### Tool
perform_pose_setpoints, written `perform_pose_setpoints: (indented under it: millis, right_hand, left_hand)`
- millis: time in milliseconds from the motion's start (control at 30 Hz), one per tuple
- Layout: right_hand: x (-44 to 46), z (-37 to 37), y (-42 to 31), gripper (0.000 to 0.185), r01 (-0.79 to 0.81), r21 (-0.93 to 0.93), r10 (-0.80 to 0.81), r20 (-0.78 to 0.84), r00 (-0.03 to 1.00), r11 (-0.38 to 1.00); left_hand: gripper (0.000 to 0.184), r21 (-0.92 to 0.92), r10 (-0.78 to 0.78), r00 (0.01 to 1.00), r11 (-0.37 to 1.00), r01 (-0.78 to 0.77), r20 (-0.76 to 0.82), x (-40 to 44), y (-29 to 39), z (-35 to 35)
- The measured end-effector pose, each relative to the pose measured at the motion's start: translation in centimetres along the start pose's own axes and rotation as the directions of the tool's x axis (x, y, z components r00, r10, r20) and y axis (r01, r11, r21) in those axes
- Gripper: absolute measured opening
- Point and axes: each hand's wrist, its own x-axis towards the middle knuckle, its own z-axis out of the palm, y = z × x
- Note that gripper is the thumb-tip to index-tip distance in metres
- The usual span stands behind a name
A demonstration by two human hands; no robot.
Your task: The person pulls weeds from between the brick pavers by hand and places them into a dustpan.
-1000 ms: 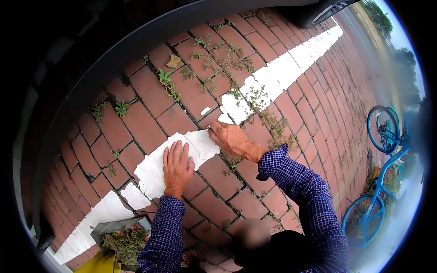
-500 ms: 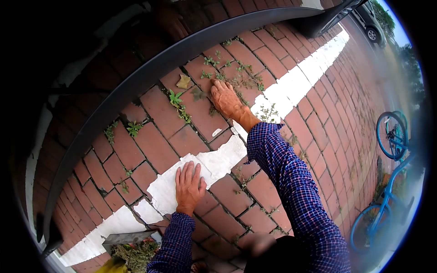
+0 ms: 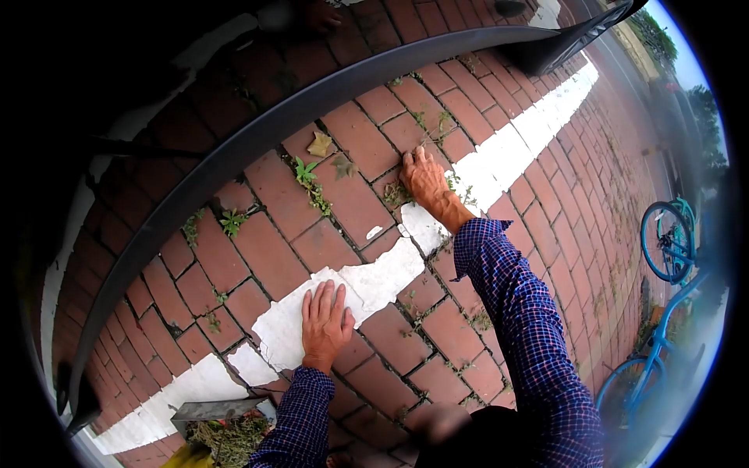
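Note:
My left hand lies flat on a worn white painted line, fingers spread and holding nothing. Farther out, my right hand is low over the red brick paving, its fingers curled closed on a weed. Leafy bits show on both sides of that hand; its fingers hide part of the stems. A dry leaf and a green weed growing in a joint are to the left of my right hand.
A dark curved bar arches across the far side. At the bottom left, a dustpan-like container holds pulled weeds. A blue bicycle is on the right. Small weeds grow in other joints.
My right hand has moved right and slightly nearer. The small weeds that stood beyond its fingers no longer show on those bricks. My left hand stays in place.

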Motion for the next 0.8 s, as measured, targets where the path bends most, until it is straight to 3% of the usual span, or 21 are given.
perform_pose_setpoints:
  millis: [67, 200, 233, 467, 533, 800]
  right_hand:
    - [-0.1, 0.8, -0.2, 0.036, -0.077, 0.135, 0.090, -0.096, 0.991, 0.988]
    - [-0.1, 0.3, -0.2, 0.042, -0.202, 0.260, 0.235, -0.100, 0.967, 0.944]
    - [0.1, 0.0, -0.3, 0.044, -0.281, 0.303, 0.307, -0.042, 0.951, 0.911]
    - [1.3, -1.2, -0.4, 0.043, -0.400, 0.252, 0.391, 0.086, 0.916, 0.881]
    - [1.6, -2.0, -1.3, 0.048, -0.538, 0.269, 0.489, 0.231, 0.841, 0.799]
    - [2.4, -0.3, 0.2, 0.054, -0.465, 0.347, 0.419, 0.205, 0.885, 0.814]
  left_hand:
    - [0.054, -0.009, -0.007, 1.000, 1.000, 0.007, 0.001, 0.1, -0.1, 0.1]
    - [0.053, -0.011, -0.016, 1.000, 1.000, 0.016, 0.008, -0.1, -0.1, 0.2]
    - [0.053, -0.010, -0.016, 1.000, 1.000, 0.016, 0.007, -0.2, -0.2, 0.2]
    - [0.054, -0.006, -0.006, 1.000, 1.000, 0.006, 0.000, -0.1, -0.1, 0.1]
    - [0.054, -0.015, -0.004, 1.000, 1.000, 0.004, -0.002, -0.1, 0.0, 0.1]
    - [0.054, -0.018, -0.005, 1.000, 1.000, 0.004, -0.013, -0.1, -0.1, 0.1]
